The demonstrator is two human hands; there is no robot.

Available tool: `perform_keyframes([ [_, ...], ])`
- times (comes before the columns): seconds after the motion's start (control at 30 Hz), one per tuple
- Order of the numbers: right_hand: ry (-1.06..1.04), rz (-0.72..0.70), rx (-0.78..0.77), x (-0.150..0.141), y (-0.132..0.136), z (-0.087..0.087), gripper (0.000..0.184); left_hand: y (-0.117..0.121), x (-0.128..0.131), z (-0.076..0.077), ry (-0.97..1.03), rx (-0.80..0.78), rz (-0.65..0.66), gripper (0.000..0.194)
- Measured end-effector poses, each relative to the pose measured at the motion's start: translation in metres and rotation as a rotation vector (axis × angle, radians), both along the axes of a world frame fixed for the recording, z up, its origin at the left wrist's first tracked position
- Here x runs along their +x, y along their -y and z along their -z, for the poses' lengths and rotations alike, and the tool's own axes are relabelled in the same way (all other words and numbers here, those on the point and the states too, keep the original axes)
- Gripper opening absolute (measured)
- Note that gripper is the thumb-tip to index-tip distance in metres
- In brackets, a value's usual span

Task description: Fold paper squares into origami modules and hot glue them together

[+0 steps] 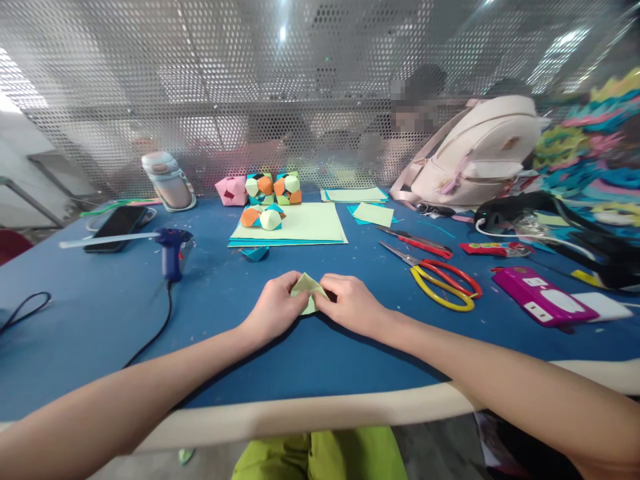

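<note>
Both hands meet at a small pale green piece of folded paper (306,287) near the middle of the blue table. My left hand (278,303) pinches its left side, and my right hand (351,301) pinches its right side, with both thumbs on the near face. A pointed corner of the paper sticks up between the fingers. Just beyond lies a small blue folded paper piece (255,254). Behind that, an orange, white and blue folded paper model (263,217) rests on a stack of pale green and blue sheets (310,223).
A blue glue gun (173,253) with its cord stands left, near a black phone (120,227) and a bottle (169,181). Scissors (443,283), a purple case (543,295) and a backpack (475,153) are on the right. Finished paper models (274,189) line the back by a perforated screen.
</note>
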State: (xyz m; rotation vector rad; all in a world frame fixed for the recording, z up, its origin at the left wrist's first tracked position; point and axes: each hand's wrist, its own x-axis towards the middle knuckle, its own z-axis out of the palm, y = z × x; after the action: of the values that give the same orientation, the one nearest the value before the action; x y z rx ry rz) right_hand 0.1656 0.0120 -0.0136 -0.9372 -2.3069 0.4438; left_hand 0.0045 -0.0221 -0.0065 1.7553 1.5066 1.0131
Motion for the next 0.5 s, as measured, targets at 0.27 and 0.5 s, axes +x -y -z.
perform_keyframes([
  [0.27, -0.046, 0.002, -0.057, 0.0, -0.003, -0.001, 0.027, 0.003, 0.004, -0.007, 0.066, -0.05, -0.002, 0.015],
  [0.5, -0.185, 0.019, -0.209, 0.006, -0.014, -0.01, 0.026, -0.012, -0.028, -0.039, -0.065, 0.167, -0.115, 0.028],
])
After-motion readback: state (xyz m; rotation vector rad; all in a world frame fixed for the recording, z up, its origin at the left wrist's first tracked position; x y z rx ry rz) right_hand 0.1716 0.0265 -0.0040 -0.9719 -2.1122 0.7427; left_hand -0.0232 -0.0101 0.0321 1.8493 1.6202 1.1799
